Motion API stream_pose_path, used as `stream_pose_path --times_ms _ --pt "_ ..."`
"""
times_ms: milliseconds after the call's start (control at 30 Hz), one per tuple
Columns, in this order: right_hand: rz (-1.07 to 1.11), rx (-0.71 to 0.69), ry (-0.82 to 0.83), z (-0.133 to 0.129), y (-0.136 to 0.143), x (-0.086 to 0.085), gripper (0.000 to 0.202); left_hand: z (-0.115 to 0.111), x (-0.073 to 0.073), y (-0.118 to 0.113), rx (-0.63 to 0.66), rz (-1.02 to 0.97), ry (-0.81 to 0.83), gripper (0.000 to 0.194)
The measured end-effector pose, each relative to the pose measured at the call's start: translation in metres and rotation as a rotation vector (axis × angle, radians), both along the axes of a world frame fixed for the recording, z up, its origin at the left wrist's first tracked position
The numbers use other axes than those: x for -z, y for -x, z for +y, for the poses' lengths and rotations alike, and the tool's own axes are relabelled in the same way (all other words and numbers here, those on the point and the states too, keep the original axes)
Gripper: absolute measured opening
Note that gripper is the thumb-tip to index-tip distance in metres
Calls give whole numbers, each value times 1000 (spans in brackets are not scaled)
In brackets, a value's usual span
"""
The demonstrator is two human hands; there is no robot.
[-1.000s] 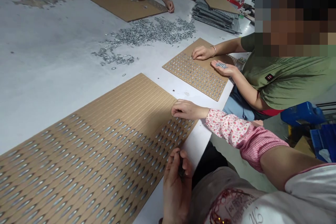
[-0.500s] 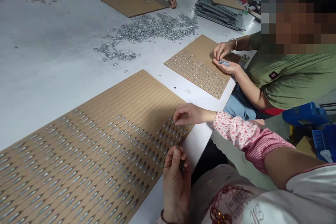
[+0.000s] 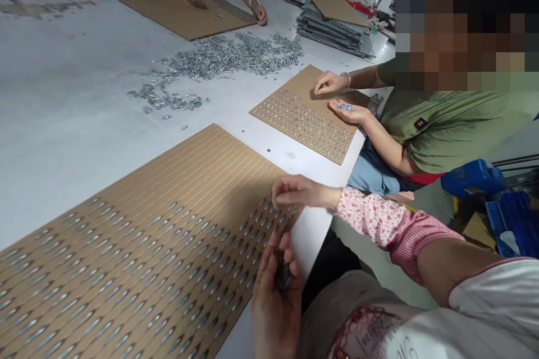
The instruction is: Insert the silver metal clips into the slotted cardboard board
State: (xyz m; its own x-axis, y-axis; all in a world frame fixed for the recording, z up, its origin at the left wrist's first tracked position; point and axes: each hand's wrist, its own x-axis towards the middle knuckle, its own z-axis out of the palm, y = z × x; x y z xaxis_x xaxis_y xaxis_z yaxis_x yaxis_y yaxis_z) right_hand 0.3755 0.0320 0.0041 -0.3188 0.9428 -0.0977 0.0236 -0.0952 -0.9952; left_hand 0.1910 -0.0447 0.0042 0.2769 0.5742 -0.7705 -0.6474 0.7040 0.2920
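At the lower middle my left hand (image 3: pixel 273 297) is cupped, its fingers curled around several small dark-grey metal pieces (image 3: pixel 283 275). My right hand (image 3: pixel 300 190), in a pink patterned sleeve, is just above the right edge of a brown grooved board (image 3: pixel 210 148). Its fingers are bent together, and whatever is between the fingertips is hidden. Rows of silvery spindle-shaped metal pieces (image 3: pixel 145 275) lie in the board's grooves over its near and left part. The far strip shows bare grooves.
A loose heap of the same metal pieces (image 3: pixel 236 56) lies on the white table (image 3: pixel 76 106). A co-worker in green holds pieces over a smaller board (image 3: pixel 309 76). Another person's hands are on a far board (image 3: pixel 155 11). Stacked grey panels (image 3: pixel 328 31) stand behind.
The camera view has shifted, so the scene sits lower and further left. My left hand has opened somewhat, showing the pieces in it. The co-worker's upper hand has moved away from their palm.
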Motion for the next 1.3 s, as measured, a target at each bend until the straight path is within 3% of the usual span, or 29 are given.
stream_pose_path --times_ms 133,200,433,600,667,867,1000,1067,1167,1300 --pt "-549 93 -236 26 -27 -1 12 -4 2 1 -21 -16 16 11" --pt "-700 84 -280 34 -34 4 12 -6 4 1 1 -37 19 10" --pt "-858 -38 -442 44 -34 21 19 -2 1 1 24 -11 88 23" --pt "-923 0 -456 45 -33 29 20 -5 3 1 4 3 61 10" --pt "-935 31 -460 45 -32 31 20 -6 5 1 15 -30 23 8" --pt "-953 159 -484 41 -29 38 18 -6 7 -2 18 -51 -69 31" --pt "-839 245 -489 26 -23 27 18 -6 5 -3 -15 -37 -66 28" --pt "-664 121 -431 13 -16 14 19 -6 5 -4 -28 -37 -71 25" --pt "-392 -179 -300 -8 -4 -5 19 -6 5 -5 -32 -50 -98 27" --pt "-309 -308 -378 -26 12 -11 23 -5 4 -7 25 -69 -119 35"
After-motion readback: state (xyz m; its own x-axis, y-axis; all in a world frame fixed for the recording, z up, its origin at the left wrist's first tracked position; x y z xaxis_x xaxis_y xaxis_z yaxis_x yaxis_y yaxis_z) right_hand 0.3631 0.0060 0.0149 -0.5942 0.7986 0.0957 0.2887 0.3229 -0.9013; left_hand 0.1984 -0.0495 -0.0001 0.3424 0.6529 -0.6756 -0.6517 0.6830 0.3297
